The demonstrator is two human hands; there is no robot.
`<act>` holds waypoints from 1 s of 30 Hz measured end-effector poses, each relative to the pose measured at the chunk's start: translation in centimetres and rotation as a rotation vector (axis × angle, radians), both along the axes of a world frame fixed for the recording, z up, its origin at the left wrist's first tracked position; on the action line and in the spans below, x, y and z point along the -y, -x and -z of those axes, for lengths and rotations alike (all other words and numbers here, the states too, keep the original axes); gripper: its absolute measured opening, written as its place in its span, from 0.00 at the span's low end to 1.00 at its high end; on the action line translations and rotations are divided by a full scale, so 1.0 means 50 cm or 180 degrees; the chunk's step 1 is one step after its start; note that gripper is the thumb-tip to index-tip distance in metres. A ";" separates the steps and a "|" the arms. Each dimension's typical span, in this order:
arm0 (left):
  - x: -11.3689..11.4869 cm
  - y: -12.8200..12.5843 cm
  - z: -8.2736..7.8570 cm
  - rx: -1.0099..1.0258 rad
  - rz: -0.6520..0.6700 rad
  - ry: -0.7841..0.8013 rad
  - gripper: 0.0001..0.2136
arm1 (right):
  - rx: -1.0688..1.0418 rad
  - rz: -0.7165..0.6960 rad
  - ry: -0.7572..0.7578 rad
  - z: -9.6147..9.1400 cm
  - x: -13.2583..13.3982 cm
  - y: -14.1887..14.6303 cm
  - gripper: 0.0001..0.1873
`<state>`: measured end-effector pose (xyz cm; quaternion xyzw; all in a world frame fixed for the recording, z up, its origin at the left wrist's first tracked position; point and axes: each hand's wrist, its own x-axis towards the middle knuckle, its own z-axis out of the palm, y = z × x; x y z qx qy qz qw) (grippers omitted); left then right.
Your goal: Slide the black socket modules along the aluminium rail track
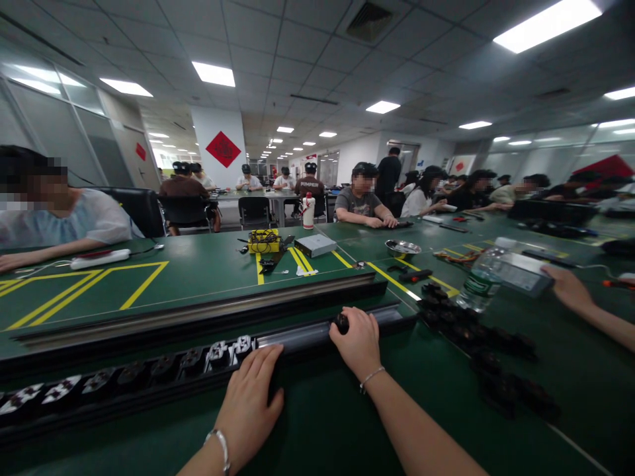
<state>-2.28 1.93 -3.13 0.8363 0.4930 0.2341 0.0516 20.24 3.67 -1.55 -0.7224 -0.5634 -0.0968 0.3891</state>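
Note:
A long black channel (297, 340) lies across the table in front of me. Its left part holds a row of black parts with shiny tops (131, 371). My left hand (252, 393) lies flat across the channel's near edge, fingers stretched out, beside the last shiny part (243, 345). Over the bare stretch of the channel, my right hand (358, 337) closes its fingers round a small black part (341, 322), mostly hidden by the hand. Whether this part touches the channel floor I cannot tell.
A second long channel (208, 311) lies behind the first. To the right are a pile of black parts (491, 344), a water bottle (481, 277) and another person's hand (570, 289) at a grey box (526, 274). A metal bowl (403, 248) stands farther back.

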 end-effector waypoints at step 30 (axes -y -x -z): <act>0.002 0.001 -0.010 -0.0053 0.0022 -0.0002 0.25 | 0.0010 -0.0112 -0.0011 0.001 -0.009 -0.014 0.13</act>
